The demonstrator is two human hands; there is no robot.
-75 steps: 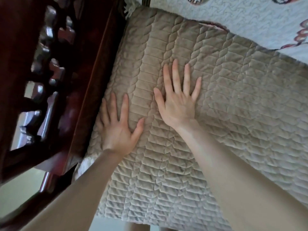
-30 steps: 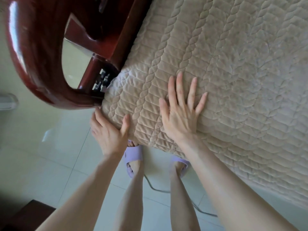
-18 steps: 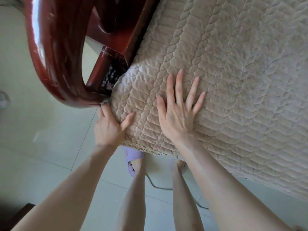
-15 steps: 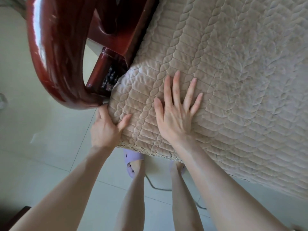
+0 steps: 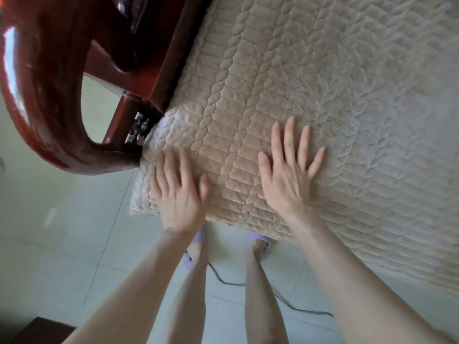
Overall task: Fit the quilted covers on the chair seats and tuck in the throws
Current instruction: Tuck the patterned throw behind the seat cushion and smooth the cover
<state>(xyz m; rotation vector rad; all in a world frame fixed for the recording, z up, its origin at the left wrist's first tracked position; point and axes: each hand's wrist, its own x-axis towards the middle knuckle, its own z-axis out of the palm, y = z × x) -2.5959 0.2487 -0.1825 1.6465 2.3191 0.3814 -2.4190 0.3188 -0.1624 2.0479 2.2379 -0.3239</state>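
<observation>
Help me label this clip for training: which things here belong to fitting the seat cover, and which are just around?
In the job:
quilted cover
left hand, flat at its front corner
right hand, flat on top
wooden armrest beside the corner

Just around:
purple slippers
dark cord on the tiled floor

A glossy, dark red wooden armrest (image 5: pixel 42 100) curves through the upper left, and it serves as the landmark here. Bright highlights run along its outer edge, so light falls on it from the left. Inside its curve stands a turned wooden post (image 5: pixel 119 120), with a small carved fretwork panel (image 5: pixel 139 127) just right of the post. Below and left of the armrest spreads a pale tiled floor (image 5: pixel 62 232), its thin grout lines crossing. A dark cable (image 5: pixel 285 299) trails over the tiles well below and right of the armrest. At the bottom left corner sits a dark block (image 5: pixel 37 331), possibly furniture.
</observation>
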